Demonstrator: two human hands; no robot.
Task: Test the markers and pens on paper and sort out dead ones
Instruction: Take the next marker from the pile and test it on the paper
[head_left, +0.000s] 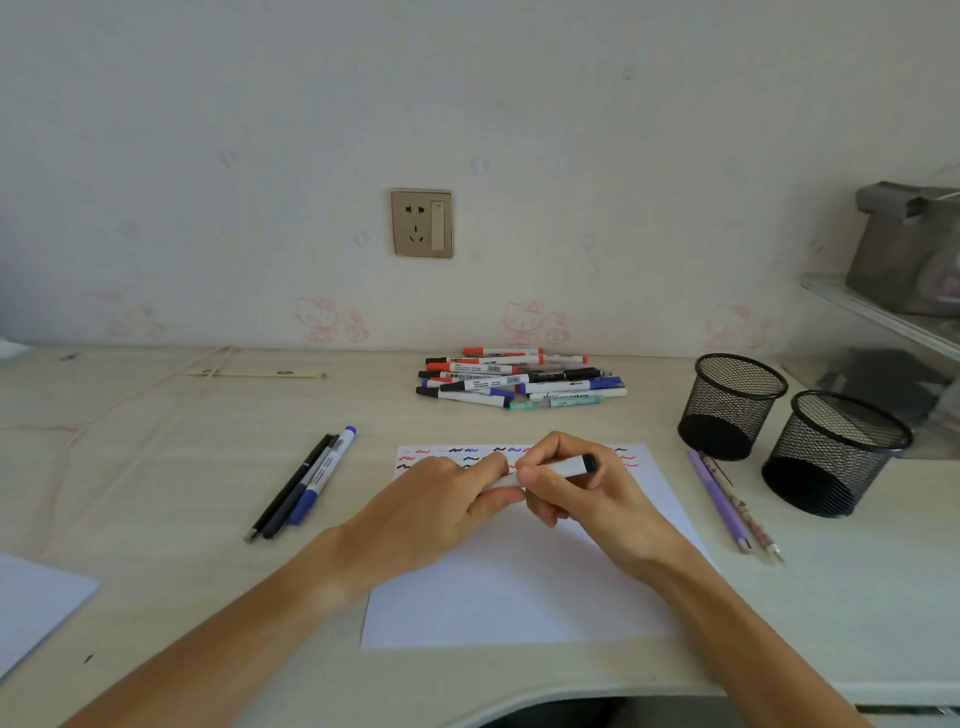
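Both hands (L, R) grip marker mid-paper.

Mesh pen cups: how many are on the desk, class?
2. One mesh cup stands right of the marker pile; the other mesh cup stands nearer, further right.

Single head-worn view, close above the desk, facing forward and down toward the wall
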